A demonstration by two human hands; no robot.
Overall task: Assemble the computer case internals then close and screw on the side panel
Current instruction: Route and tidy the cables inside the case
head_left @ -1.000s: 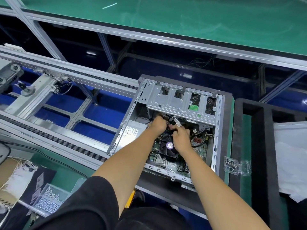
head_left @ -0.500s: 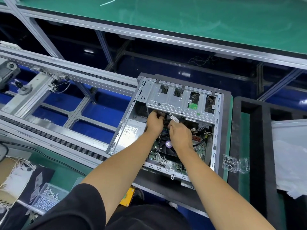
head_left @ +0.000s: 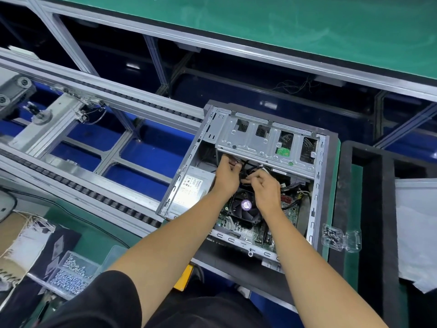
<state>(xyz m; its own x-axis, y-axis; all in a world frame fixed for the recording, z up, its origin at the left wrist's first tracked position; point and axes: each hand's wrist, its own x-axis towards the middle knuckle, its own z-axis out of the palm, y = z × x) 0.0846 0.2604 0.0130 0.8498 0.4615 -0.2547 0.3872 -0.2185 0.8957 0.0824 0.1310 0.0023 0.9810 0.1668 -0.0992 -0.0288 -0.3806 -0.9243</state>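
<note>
The open computer case [head_left: 248,176] lies on its side on a dark foam-edged pallet [head_left: 340,185] on the conveyor line, side panel off, internals facing up. Sheet-steel chassis, power supply [head_left: 191,192] and drive cage [head_left: 264,140] make it look heavy and rigid, so it should stay put under hand pressure; the thin stamped edges are probably sharp. The thing being handled is the bundle of black cables [head_left: 246,170] just under the drive cage, above the CPU cooler fan [head_left: 244,205]. These are soft and springy, light, easy to bend but likely to spring back; I would hold them by the plug body or close behind it, never tugging on the wires, and keep them off the fan blades. The motherboard [head_left: 234,223] beneath is fragile, so it should take no leaning weight

Both forearms reach in from the near edge, roughly parallel, wrists bent down into the cavity. The left hand [head_left: 227,176] has its fingers curled up under the cage lip, its grip apparently closed on a cable there. The right hand [head_left: 266,188], close beside it, has its fingers bunched and pinching at the cables between the hands; exactly which lead or plug it has is hidden by the knuckles. A clear screw box [head_left: 340,236] lies open on the pallet rim, to the right of the case
</note>
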